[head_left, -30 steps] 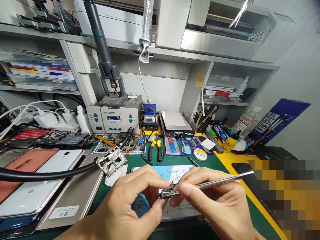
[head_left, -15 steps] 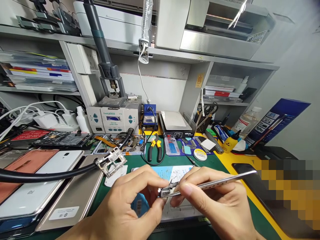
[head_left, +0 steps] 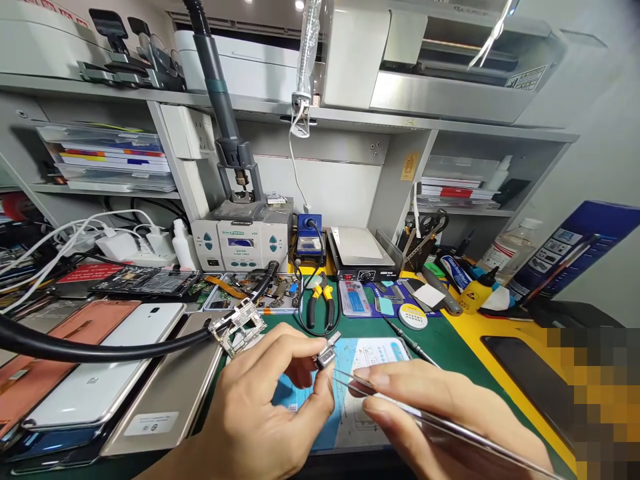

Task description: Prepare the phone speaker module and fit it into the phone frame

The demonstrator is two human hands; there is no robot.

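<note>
Between the thumb and forefinger of my left hand (head_left: 280, 393) is a small dark phone part with a pale rectangular face (head_left: 326, 359), perhaps a speaker or camera module; I cannot tell which. My right hand (head_left: 440, 407) grips metal tweezers (head_left: 430, 419). Their two tips are slightly apart and point at the small part from its lower right, with nothing visible between them. Under both hands lies a blue and white printed pad (head_left: 370, 413). A bare phone circuit board (head_left: 237, 327) sits beyond my left hand.
Several phone backs (head_left: 107, 373) lie on the left, crossed by a thick black hose (head_left: 125, 350). Behind stand a hot air station (head_left: 243, 243) and a small heating plate (head_left: 363, 250). Yellow-handled pliers (head_left: 321, 303) rest on the green mat. A black phone (head_left: 525, 380) lies at right.
The tweezers, earlier lying against the small part, have drawn back to the right and turned so their tips face it. My left hand has tilted the part upward. The view has shifted slightly.
</note>
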